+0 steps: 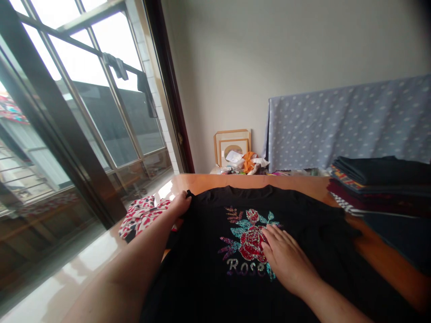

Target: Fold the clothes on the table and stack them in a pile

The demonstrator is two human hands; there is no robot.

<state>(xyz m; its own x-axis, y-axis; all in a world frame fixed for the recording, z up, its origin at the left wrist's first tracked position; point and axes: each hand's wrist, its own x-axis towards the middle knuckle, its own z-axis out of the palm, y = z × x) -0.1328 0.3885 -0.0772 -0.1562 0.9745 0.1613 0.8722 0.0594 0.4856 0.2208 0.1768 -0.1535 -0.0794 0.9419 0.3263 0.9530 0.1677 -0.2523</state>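
A black T-shirt (208,233) with a sequinned red rose and the word "Rose" lies spread, front up, on the wooden table (299,180). At its left shoulder edge in the picture, my left hand (182,202) has its fingers closed on a bit of the black cloth. My right hand (286,255) rests flat over the right side of the rose print, fingers stretched out, covering part of the design. Beyond my left forearm sits a crumpled cloth patterned in red, white and black (143,216).
To the right rises a stack of folded clothes (380,184), with dark folded cloth (393,235) in front. A grey dotted sheet (346,125) hangs behind. Picture frames (232,140) lean on the wall near an orange cloth (249,162). Large windows (111,98) stand at left.
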